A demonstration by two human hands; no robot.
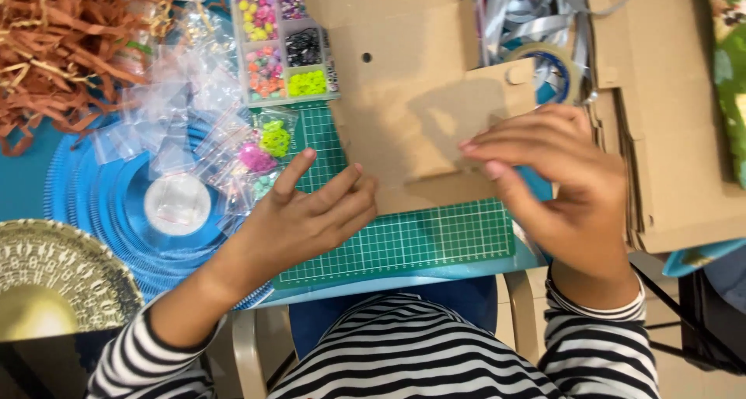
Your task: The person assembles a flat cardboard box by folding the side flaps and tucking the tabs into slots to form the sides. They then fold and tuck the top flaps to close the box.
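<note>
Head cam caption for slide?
Both hands, left hand and right hand, press flat cardboard piece onto green cutting mat.

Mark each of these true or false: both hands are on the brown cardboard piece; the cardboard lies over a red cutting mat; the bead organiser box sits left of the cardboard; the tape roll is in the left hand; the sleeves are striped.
1. Both hands on the cardboard piece: true; the left hand and right hand press its lower edge.
2. Red mat: false; the cutting mat is green.
3. Bead organiser box left of the cardboard: true.
4. Tape roll in left hand: false; it lies on the table beyond the right hand.
5. Striped sleeves: true.
</note>
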